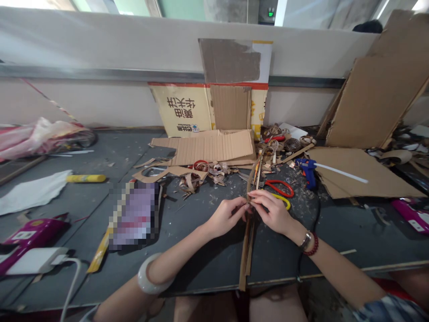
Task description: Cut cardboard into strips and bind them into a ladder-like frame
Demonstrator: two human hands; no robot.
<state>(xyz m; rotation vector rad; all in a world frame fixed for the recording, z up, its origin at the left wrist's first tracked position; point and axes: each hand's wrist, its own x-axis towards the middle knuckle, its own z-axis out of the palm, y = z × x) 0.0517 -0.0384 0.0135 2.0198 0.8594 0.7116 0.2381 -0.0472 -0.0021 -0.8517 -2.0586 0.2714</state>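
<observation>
Long narrow cardboard strips (246, 259) run lengthwise in front of me, their lower ends reaching the table's near edge. My left hand (229, 214) pinches them from the left, fingertips closed. From the right, my right hand (270, 210) pinches the same strips, its fingertips meeting those of the left. Exactly what lies between the fingertips is hidden. Just beyond my right hand are red-handled scissors (279, 188) and a yellow handle loop (283, 201), partly covered by that hand. A blue glue gun (306, 172) with a white glue stick lies farther right.
Cut cardboard pieces (214, 147) and curled paper scraps (201, 167) litter the back of the table. Large cardboard sheets (375, 98) lean at the right. A purple power strip (36, 235) with a white charger (40, 260), a yellow-handled tool (86, 178) and a blurred-out item (136, 214) lie left.
</observation>
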